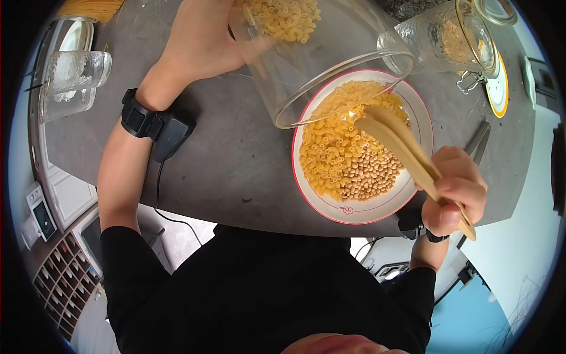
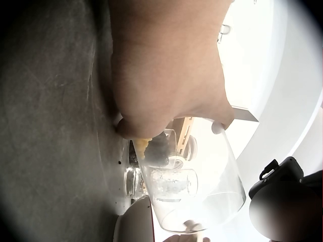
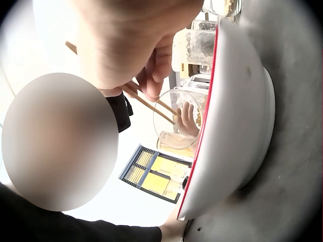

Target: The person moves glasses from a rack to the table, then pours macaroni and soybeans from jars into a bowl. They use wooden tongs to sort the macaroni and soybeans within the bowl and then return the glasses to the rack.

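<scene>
My left hand (image 1: 197, 44) grips a large clear glass jar (image 1: 306, 65) lying tilted, its mouth over the near part of a red-rimmed white bowl (image 1: 383, 215). Small ring-like macaroni (image 1: 298, 20) lies inside the jar, toward its base. In the bowl, yellow macaroni (image 1: 324, 153) covers the left and far side, with chickpeas (image 1: 374, 174) heaped at the near right. Wooden tongs (image 1: 407, 154) are held in my right hand (image 1: 457, 192), their tips at the macaroni beside the jar's rim. The right wrist view shows the bowl's outer wall (image 3: 237, 111) side-on.
At the far right stands a clamp-lid glass jar (image 1: 451, 41) with pale contents. Below it lies a grey metal blade-like piece (image 1: 480, 143). Textured glasses (image 1: 76, 74) and dry spaghetti (image 1: 94, 9) are at the left. A black cable (image 1: 158, 192) hangs from the left wrist device.
</scene>
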Available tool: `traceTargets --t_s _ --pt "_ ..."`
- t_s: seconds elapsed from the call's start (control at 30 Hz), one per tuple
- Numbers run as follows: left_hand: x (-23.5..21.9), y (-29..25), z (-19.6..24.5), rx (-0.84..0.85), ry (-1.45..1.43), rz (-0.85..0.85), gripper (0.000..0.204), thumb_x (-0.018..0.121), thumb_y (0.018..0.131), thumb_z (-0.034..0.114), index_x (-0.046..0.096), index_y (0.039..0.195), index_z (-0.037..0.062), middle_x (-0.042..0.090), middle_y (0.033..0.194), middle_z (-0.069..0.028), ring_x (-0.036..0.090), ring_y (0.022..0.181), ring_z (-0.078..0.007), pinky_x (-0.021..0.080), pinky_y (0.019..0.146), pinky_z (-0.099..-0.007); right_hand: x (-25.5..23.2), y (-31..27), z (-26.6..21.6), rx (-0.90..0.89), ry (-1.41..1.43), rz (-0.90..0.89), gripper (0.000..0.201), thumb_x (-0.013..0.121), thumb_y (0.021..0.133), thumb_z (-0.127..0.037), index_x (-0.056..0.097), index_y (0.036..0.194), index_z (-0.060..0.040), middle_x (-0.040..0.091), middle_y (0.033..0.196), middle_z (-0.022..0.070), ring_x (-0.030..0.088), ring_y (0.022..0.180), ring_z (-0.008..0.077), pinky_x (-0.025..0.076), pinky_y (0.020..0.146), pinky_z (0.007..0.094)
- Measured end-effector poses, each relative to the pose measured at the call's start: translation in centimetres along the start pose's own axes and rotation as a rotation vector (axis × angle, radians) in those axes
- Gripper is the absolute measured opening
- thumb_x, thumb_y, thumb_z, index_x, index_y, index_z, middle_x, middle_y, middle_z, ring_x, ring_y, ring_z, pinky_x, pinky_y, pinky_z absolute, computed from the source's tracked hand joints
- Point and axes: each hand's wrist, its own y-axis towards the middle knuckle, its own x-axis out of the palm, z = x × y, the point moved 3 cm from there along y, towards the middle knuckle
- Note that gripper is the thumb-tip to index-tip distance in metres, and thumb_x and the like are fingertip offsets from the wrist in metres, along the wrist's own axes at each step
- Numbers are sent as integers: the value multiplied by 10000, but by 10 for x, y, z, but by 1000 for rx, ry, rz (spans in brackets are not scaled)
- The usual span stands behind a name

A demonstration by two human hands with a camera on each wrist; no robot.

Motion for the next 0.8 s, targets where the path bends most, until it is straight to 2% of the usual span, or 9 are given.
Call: traceTargets --t_s 0.03,0.07,0.17,0.23,0.3,0.33,0.4,0.53,0.8 --pt "0 0 0 1 -1 0 813 853 781 210 433 1469 109 442 1523 -223 417 1419 -416 332 1173 -548 0 0 1 -4 53 67 410 635 1020 -427 697 1017 -22 654 748 103 619 565 212 455 467 320" --pt "1 0 0 9 -3 14 812 852 782 212 433 1469 109 443 1523 -224 417 1420 -416 333 1172 -548 -1 3 5 -42 -44 -18 568 580 1010 -568 690 1044 -12 663 800 132 634 595 222 464 479 322" --pt "4 -3 -6 29 -6 34 812 850 785 223 432 1471 110 442 1524 -225 416 1420 -417 332 1173 -550 -2 1 4 -49 -97 -75 609 551 1012 -595 685 1050 -2 659 780 126 630 585 226 468 481 323" --pt "2 -5 -8 37 -3 40 812 848 787 231 432 1473 110 441 1526 -225 416 1421 -418 331 1173 -551 -4 1 1 -24 -86 -44 543 582 1018 -534 691 1008 -2 665 765 118 631 578 228 477 480 329" --pt "2 -4 -8 48 5 32 815 846 790 246 431 1478 110 443 1526 -226 416 1420 -421 330 1171 -552 -5 6 -1 -19 -209 -188 414 648 983 -415 705 982 -4 668 742 103 627 562 234 477 477 333" --pt "2 -4 -9 49 6 33 815 846 790 246 431 1478 110 443 1526 -226 416 1420 -421 330 1171 -552 -4 6 0 -19 -210 -188 414 648 983 -415 705 982 -4 668 742 103 627 562 234 477 477 333" --pt "3 -6 -11 29 -21 29 812 845 789 250 437 1476 108 448 1524 -226 418 1418 -425 329 1169 -553 5 8 5 -47 -270 -271 299 693 918 -299 718 978 -7 672 732 93 621 547 240 474 475 337" --pt "3 -5 -10 41 -12 41 804 844 790 253 444 1471 107 453 1517 -226 423 1414 -425 331 1167 -549 14 7 5 -53 -269 -245 214 725 886 -202 722 988 -13 668 728 77 612 529 230 468 469 327" --pt "3 -4 -8 53 12 50 808 851 787 255 443 1467 99 457 1510 -228 429 1408 -422 333 1167 -546 11 7 -2 -38 -273 -201 127 708 883 -147 710 937 -32 647 680 69 593 494 214 457 449 322"
